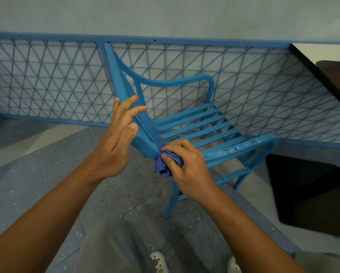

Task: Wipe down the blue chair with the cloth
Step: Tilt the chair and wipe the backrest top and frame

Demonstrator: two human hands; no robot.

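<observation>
Speckled floor (pixel 47 164), blue lattice railing (pixel 244 85). Blue chair (pixel 194 125): left hand (pixel 116 142) flat against backrest, right hand (pixel 187 168) clutching cloth (pixel 162 168) at seat's rear corner. Scuffed near armrest apparently unwiped.

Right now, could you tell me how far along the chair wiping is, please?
Nothing looks finished yet. In hand: the right hand grips the cloth against the blue chair where backrest meets seat, while the left hand steadies the backrest with straight fingers. Left: the near armrest, which shows pale smudges and scuffs, plus the seat slats and legs.
</observation>
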